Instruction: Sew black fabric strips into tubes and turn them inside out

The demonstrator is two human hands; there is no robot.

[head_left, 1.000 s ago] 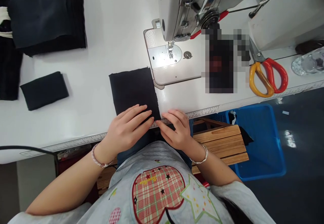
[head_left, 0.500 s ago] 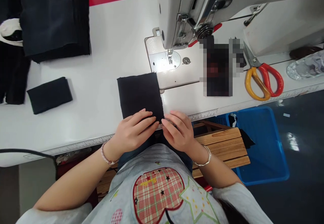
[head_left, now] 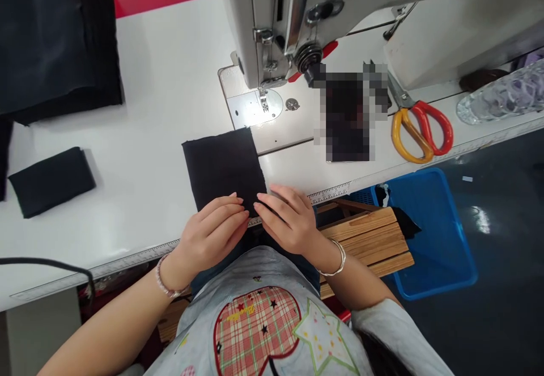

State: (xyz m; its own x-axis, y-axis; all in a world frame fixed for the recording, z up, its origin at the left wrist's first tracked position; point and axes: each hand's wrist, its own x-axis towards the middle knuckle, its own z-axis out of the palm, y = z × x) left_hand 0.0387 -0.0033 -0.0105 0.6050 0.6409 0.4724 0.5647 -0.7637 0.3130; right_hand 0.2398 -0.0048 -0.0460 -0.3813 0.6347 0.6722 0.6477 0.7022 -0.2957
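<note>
Touching the near part of the square of black cloth (head_left: 223, 163) with the fingertips of the left hand (head_left: 212, 231), loosely bent and close together, not clenched. Reaching in from the other side with the right hand (head_left: 293, 223), fingers spread a little and gently curved, tips at the near right corner of the same cloth. Just apart from each other at the tips. Impossible to tell at either hand whether pinching the cloth's edge or only resting on top, with both thumbs mostly out of sight.

Lying flat on the white table (head_left: 157, 81), mostly ahead of the left fingers, with the cloth's far right corner close to the metal plate of the sewing machine (head_left: 280, 18). Running beneath and beside both sets of fingertips, along the table's near edge, a printed ruler (head_left: 327, 193).

Ahead of the right fingers and slightly left, the presser foot (head_left: 263, 101). Well to the left of the left fingers, a small folded black cloth (head_left: 52, 182); farther ahead on that side, a thick pile of dark cloth (head_left: 55, 41). Off to the right of the right fingers, a blurred-out dark item (head_left: 346, 118), then scissors (head_left: 419, 129) with yellow and red handles.
</note>
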